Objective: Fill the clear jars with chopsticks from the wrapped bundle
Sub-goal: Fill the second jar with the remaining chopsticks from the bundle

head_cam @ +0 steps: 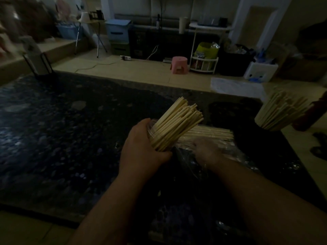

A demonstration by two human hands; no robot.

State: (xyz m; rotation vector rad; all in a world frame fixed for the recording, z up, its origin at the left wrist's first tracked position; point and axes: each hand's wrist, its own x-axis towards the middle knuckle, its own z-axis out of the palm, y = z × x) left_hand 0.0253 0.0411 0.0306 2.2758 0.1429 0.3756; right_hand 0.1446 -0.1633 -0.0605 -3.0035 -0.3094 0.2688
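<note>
Dim room, dark speckled table (70,129) fills the lower frame. L hand (141,147) at approx centre, fingers and thumb wrapped round a clear jar (150,134); the jar is tilted w/ its mouth toward 1 o'clock. Pale chopsticks (178,121) are packed in it, ends fanning out past the rim toward 1 o'clock. R hand (207,151) is just at 3 o'clock of the L hand, resting on the near end of the wrapped bundle (212,133). It's motion-blurred, so can't tell if the fingers are spread or pinching sticks. The bundle lies flat on the table, long side running 9 to 3, right behind the jar and touching or nearly touching it. Crinkled clear wrap (238,156) is loose around it at 4 o'clock. A 2nd jar of chopsticks (279,112) is at the far 3 o'clock edge of the table, well apart from the hands, full and leaning slightly. Beyond the table at 12 o'clock: pink stool (179,64) on the floor, white wire rack (203,64) just at its 3 o'clock. Blue box (117,30) at 11 o'clock, white bin w/ a face print (260,71) at 2 o'clock, and a clear plastic sheet (235,87) on the floor near the table edge.
</note>
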